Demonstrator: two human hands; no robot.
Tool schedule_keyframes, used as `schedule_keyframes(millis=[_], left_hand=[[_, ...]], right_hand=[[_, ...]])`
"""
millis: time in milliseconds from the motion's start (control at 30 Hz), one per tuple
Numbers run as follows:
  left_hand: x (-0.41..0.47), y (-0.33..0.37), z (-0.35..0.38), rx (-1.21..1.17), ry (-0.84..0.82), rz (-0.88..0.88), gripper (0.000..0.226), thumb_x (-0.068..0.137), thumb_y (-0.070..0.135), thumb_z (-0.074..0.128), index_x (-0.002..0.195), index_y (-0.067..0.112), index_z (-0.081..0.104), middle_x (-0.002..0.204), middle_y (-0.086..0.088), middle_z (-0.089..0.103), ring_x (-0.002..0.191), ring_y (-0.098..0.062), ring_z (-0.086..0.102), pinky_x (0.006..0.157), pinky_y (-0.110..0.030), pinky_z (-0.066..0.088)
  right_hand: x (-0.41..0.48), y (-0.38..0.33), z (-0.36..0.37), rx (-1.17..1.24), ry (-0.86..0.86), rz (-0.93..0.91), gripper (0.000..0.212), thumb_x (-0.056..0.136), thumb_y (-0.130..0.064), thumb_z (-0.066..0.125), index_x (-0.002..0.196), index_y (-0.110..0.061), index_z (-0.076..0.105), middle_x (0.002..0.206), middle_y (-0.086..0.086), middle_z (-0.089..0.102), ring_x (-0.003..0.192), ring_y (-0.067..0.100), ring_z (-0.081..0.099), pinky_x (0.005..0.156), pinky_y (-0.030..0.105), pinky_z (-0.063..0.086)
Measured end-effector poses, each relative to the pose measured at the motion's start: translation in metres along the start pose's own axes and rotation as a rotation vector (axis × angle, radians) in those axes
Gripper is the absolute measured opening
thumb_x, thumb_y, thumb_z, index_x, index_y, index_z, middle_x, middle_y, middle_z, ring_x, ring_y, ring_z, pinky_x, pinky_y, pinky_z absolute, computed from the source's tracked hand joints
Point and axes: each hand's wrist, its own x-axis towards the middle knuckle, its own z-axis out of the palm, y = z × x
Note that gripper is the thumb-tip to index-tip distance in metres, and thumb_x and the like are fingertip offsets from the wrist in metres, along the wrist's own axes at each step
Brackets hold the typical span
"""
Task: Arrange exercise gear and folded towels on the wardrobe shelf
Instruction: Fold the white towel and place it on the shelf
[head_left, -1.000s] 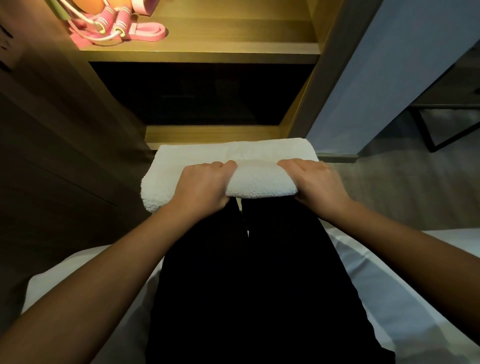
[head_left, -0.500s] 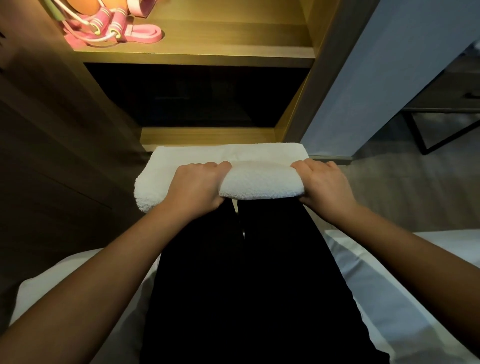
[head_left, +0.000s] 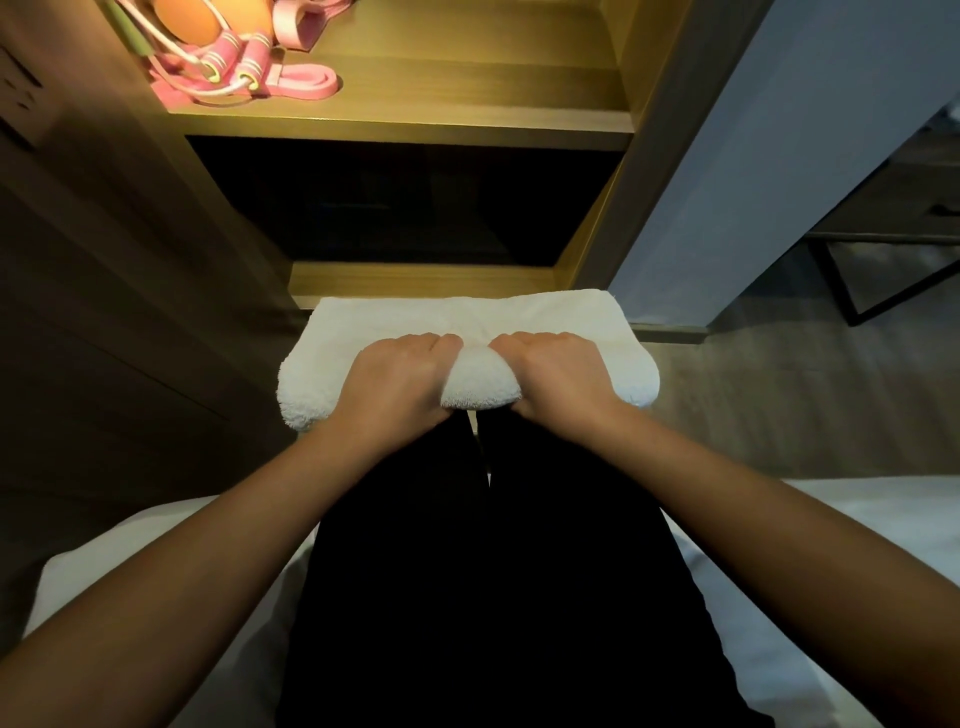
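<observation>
Item: white folded towel (head_left: 467, 322), lying across my knees in black trousers (head_left: 467, 571), just before the wardrobe's lower ledge (head_left: 415, 280). My left hand (head_left: 395, 379) and right hand (head_left: 558, 376) sit close together, fingers curled round its bunched near edge. Lit shelf (head_left: 467, 104) above holds a pink jump rope (head_left: 234, 62), pink band (head_left: 306, 85) and orange ball (head_left: 192, 21) at its left end. White bed (head_left: 857, 519) beneath me.

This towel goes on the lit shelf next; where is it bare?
The lit wooden wardrobe shelf is bare from the pink looped band to its right side wall, likely room for the white folded terry towel. The left end is crowded: pink skipping-rope handles, orange ball.
</observation>
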Motion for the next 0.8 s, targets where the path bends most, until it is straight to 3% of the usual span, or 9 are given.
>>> schedule_keyframes(millis=[67, 200, 300, 400, 467, 533, 600, 733, 800], left_hand=[[-0.004, -0.002, 0.002, 0.032, 0.011, 0.006, 0.049, 0.076, 0.032, 0.073, 0.120, 0.015, 0.059, 0.107, -0.003, 0.066, 0.095, -0.027, 0.061, 0.080, -0.040, 0.048], [-0.007, -0.005, 0.001, 0.052, 0.061, -0.013, 0.030, 0.079, 0.024, 0.070, 0.106, 0.011, 0.065, 0.093, -0.006, 0.069, 0.080, -0.029, 0.063, 0.065, -0.040, 0.050], [-0.008, -0.008, -0.001, 0.004, 0.035, 0.022, 0.037, 0.086, 0.034, 0.064, 0.119, 0.016, 0.060, 0.111, -0.002, 0.067, 0.098, -0.025, 0.063, 0.080, -0.041, 0.050], [-0.019, -0.020, -0.006, -0.022, 0.053, 0.052, 0.050, 0.079, 0.034, 0.075, 0.122, 0.013, 0.060, 0.117, -0.007, 0.066, 0.105, -0.028, 0.062, 0.089, -0.042, 0.050], [-0.028, -0.030, -0.010, -0.017, 0.062, 0.027, 0.047, 0.077, 0.029, 0.078, 0.116, 0.009, 0.063, 0.108, -0.010, 0.068, 0.096, -0.031, 0.065, 0.080, -0.042, 0.053], [-0.032, -0.035, -0.013, 0.004, 0.067, 0.014, 0.033, 0.076, 0.019, 0.078, 0.104, 0.005, 0.066, 0.091, -0.013, 0.069, 0.078, -0.034, 0.066, 0.061, -0.039, 0.052], [-0.033, -0.035, -0.016, 0.018, 0.071, 0.031, 0.030, 0.074, 0.015, 0.079, 0.099, 0.005, 0.067, 0.084, -0.012, 0.069, 0.071, -0.034, 0.066, 0.055, -0.037, 0.049], [-0.037, -0.041, -0.016, -0.057, 0.055, 0.032, 0.049, 0.078, 0.030, 0.078, 0.120, 0.010, 0.061, 0.113, -0.010, 0.067, 0.101, -0.032, 0.063, 0.080, -0.043, 0.051], [-0.041, -0.048, -0.016, -0.044, 0.027, -0.029, 0.051, 0.081, 0.030, 0.075, 0.124, 0.011, 0.056, 0.114, -0.010, 0.066, 0.103, -0.032, 0.062, 0.081, -0.043, 0.050]], right_hand=[[0.000, 0.001, 0.002, 0.014, 0.017, -0.001, 0.031, 0.084, -0.033, 0.060, 0.114, -0.022, 0.058, 0.100, -0.002, 0.066, 0.087, 0.026, 0.062, 0.064, 0.032, 0.039], [-0.001, 0.003, 0.004, 0.034, 0.025, 0.017, 0.032, 0.083, -0.037, 0.062, 0.112, -0.026, 0.058, 0.098, -0.004, 0.066, 0.085, 0.025, 0.063, 0.061, 0.030, 0.036], [-0.001, 0.005, 0.006, 0.072, 0.025, 0.030, 0.033, 0.082, -0.040, 0.063, 0.112, -0.029, 0.059, 0.099, -0.005, 0.067, 0.088, 0.024, 0.063, 0.065, 0.031, 0.041], [-0.002, 0.008, 0.006, 0.095, 0.046, 0.047, 0.032, 0.081, -0.042, 0.064, 0.111, -0.031, 0.060, 0.098, -0.007, 0.068, 0.088, 0.023, 0.064, 0.064, 0.029, 0.038], [-0.001, 0.009, 0.006, 0.104, 0.042, 0.044, 0.031, 0.081, -0.042, 0.064, 0.110, -0.032, 0.060, 0.097, -0.008, 0.068, 0.087, 0.022, 0.064, 0.062, 0.028, 0.037], [0.000, 0.009, 0.005, 0.122, 0.034, 0.041, 0.031, 0.080, -0.042, 0.065, 0.109, -0.033, 0.060, 0.096, -0.009, 0.068, 0.086, 0.021, 0.063, 0.062, 0.028, 0.036], [0.001, 0.008, 0.004, 0.138, 0.026, 0.044, 0.030, 0.080, -0.041, 0.066, 0.108, -0.034, 0.060, 0.095, -0.010, 0.067, 0.086, 0.020, 0.063, 0.061, 0.028, 0.035], [0.000, 0.008, 0.005, 0.136, 0.029, 0.058, 0.028, 0.080, -0.041, 0.064, 0.106, -0.035, 0.060, 0.092, -0.010, 0.067, 0.083, 0.020, 0.063, 0.061, 0.028, 0.037], [0.001, 0.009, 0.005, 0.137, 0.023, 0.055, 0.027, 0.080, -0.041, 0.064, 0.106, -0.034, 0.060, 0.092, -0.010, 0.067, 0.083, 0.021, 0.063, 0.061, 0.028, 0.037]])
